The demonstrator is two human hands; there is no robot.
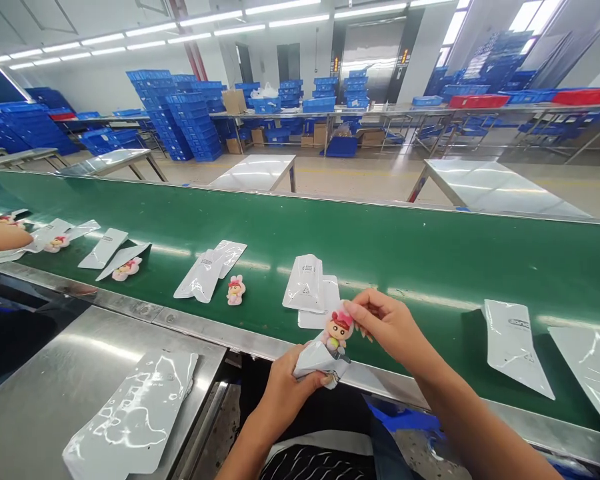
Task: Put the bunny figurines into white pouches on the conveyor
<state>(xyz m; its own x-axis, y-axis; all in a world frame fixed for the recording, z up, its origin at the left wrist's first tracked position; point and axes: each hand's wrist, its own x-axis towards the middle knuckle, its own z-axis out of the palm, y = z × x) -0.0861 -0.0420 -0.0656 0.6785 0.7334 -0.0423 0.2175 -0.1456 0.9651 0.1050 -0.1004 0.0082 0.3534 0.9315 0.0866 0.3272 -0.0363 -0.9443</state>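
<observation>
My left hand point(291, 380) grips a small white plastic pouch point(314, 360), its mouth spread and facing up. With its fingers pinched, my right hand point(387, 323) holds a pink-hooded doll figure point(339, 328) by the top of its head. The doll's lower end sits at the pouch's mouth; how far in it reaches is hidden. Just beyond my hands, two overlapping white pouches point(304, 283) lie on the green conveyor belt point(410, 253). Another pink doll point(236, 290) rests on the belt to the left, beside a pair of pouches point(200, 275).
More pouches point(104, 248) and a doll point(127, 268) lie farther left, near a co-worker's hand point(7, 237). To the right are single pouches point(515, 340). A pouch stack point(135, 413) rests on the steel table point(45, 380). Blue crates point(180, 120) stand behind the belt.
</observation>
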